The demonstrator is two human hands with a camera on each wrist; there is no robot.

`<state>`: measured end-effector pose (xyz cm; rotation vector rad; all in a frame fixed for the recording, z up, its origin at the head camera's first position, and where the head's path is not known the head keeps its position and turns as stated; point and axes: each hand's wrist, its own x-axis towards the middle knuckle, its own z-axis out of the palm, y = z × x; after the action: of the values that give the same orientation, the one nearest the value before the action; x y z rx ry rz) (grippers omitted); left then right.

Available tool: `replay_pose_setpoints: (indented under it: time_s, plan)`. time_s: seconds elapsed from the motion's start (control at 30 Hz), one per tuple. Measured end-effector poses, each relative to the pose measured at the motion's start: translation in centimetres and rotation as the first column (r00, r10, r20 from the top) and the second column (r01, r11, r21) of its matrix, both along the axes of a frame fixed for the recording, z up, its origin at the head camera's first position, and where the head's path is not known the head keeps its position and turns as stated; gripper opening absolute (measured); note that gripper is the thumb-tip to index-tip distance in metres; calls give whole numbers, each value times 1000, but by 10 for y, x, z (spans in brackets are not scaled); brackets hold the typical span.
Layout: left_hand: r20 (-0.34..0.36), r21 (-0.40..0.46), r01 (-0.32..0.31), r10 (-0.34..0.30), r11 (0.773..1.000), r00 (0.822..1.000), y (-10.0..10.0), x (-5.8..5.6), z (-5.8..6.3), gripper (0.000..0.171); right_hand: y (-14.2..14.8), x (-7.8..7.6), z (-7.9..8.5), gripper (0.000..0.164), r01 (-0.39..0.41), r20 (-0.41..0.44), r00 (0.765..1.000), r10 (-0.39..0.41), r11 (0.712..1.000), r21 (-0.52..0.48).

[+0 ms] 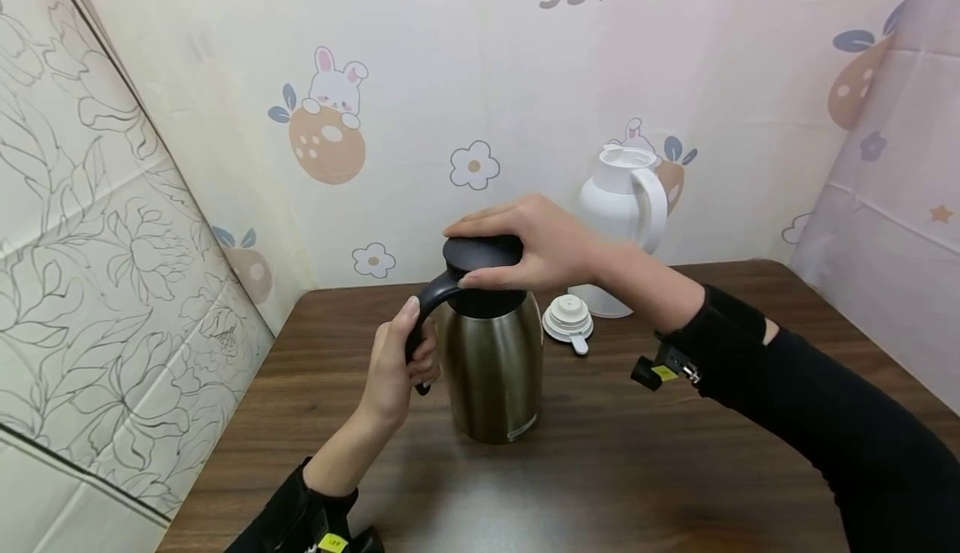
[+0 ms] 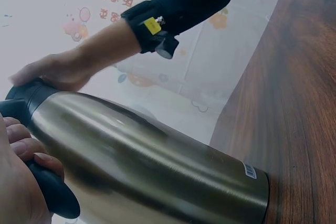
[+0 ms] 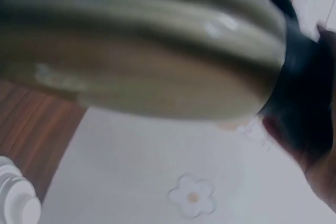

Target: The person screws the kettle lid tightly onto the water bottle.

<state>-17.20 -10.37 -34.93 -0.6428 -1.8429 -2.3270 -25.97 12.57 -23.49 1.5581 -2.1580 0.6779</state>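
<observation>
A brushed-metal thermos jug with a black neck stands upright on the wooden table. My left hand grips its black handle, fingers curled round it and thumb up near the top. Over the top, my right hand holds the black lid between thumb and fingers. The left wrist view shows the jug body with a small barcode label near its base. In the right wrist view, the blurred jug fills the upper part, and the lid lies within the right hand's grasp.
Behind my right forearm stands a white jug with its top uncovered. A white stopper lid lies on the table just right of the metal jug. A patterned cloth hangs behind the table.
</observation>
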Motion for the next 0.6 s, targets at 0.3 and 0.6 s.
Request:
replay_pose_setpoints:
  time_s: [0.3,0.6]
  plan:
    - [7,-2,3,-3,1000,1000,2,-2,-2,61,2,-15,-8,45,-179,131,972,196,975,-134]
    - [-1,-7,-74,74,997,997,3,2,-2,60,-6,3,-9,39,-58,163,983,86,983,-172]
